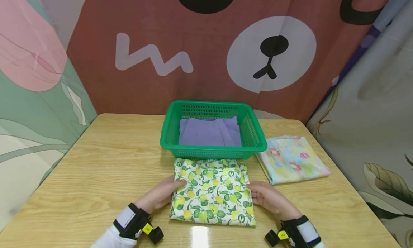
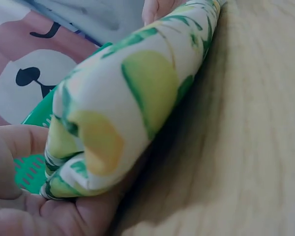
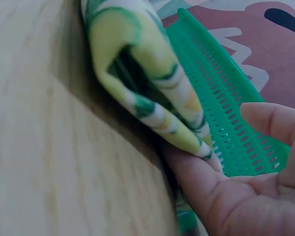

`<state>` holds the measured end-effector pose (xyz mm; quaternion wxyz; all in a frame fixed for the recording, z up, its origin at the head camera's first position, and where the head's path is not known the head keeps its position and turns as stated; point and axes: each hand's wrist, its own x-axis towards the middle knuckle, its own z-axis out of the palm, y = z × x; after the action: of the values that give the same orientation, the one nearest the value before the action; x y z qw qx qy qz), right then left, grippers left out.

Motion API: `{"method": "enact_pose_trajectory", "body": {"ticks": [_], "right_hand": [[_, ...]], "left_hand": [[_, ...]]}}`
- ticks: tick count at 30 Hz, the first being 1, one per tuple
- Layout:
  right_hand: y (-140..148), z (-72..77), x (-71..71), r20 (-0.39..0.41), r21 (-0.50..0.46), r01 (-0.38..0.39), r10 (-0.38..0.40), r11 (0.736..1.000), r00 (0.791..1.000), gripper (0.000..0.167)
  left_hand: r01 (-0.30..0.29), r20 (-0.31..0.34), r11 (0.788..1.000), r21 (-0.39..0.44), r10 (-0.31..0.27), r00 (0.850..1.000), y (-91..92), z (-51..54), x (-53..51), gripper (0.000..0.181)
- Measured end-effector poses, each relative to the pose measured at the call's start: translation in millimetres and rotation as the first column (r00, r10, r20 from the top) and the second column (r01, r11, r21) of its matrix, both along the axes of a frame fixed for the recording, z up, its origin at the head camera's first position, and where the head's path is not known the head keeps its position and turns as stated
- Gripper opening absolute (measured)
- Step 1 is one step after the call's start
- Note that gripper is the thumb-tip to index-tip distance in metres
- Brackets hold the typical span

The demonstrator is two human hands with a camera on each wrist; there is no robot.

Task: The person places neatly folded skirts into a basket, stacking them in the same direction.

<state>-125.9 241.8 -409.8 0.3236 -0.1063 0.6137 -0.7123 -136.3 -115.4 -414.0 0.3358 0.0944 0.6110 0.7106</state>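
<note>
A folded cloth [image 1: 211, 194] printed with yellow lemons and green leaves lies in front of the green basket. At its left side, my left hand [image 1: 164, 193] grips the edge, thumb [image 2: 27, 139] on the upper side and fingers underneath. My right hand [image 1: 270, 198] is at the opposite edge. In the right wrist view, its fingers [image 3: 194, 174] reach under the folded layers of the lemon cloth [image 3: 147, 83], while the thumb [image 3: 270, 118] stands apart from the fabric. The fingertips under the cloth are hidden on both sides.
The green plastic basket [image 1: 166, 133] stands at the back middle with a folded purple cloth [image 1: 209, 132] inside. Right of it, a folded pastel floral cloth [image 1: 293, 160] lies on the wooden table [image 1: 96, 176]. A curtain with a bear print [image 1: 155, 90] hangs behind.
</note>
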Motion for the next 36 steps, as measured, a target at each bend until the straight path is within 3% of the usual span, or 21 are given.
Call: {"method": "enact_pose_trajectory", "body": {"ticks": [6, 10, 16, 22, 31, 36], "right_hand": [[-5.1, -3.2, -2.3, 0.014, 0.017, 0.006, -0.006, 1.0, 1.0, 0.059], [-6.7, -4.7, -1.8, 0.008, 0.037, 0.006, -0.006, 0.999, 1.0, 0.063], [-8.0, -8.0, -2.2, 0.029, 0.015, -0.019, 0.019, 1.0, 0.999, 0.066], [-9.6, -11.5, -1.8, 0.057, -0.005, 0.016, -0.016, 1.0, 0.998, 0.066], [-9.9, -13.7, -2.4, 0.073, -0.017, 0.054, -0.052, 0.998, 0.996, 0.063], [-10.8, -14.8, -1.8, 0.071, -0.027, 0.078, -0.076, 0.997, 0.995, 0.064]], "left_hand": [[0.042, 0.057, 0.995, 0.093, -0.047, 0.997, 3.8, -2.0, -0.1, 0.061], [0.029, 0.065, 0.993, 0.117, -0.037, 0.997, 9.5, -4.4, -0.4, 0.061], [-0.032, 0.005, 0.999, 0.038, 0.031, 0.999, 16.9, -7.1, 4.4, 0.065], [-0.076, -0.023, 0.997, -0.017, 0.075, 0.997, 19.5, -8.1, 6.8, 0.061], [-0.061, -0.058, 0.998, -0.032, 0.06, 0.997, 20.4, -8.4, 6.9, 0.069], [-0.092, -0.026, 0.995, -0.045, 0.09, 0.996, 20.5, -8.5, 8.8, 0.064]]}}
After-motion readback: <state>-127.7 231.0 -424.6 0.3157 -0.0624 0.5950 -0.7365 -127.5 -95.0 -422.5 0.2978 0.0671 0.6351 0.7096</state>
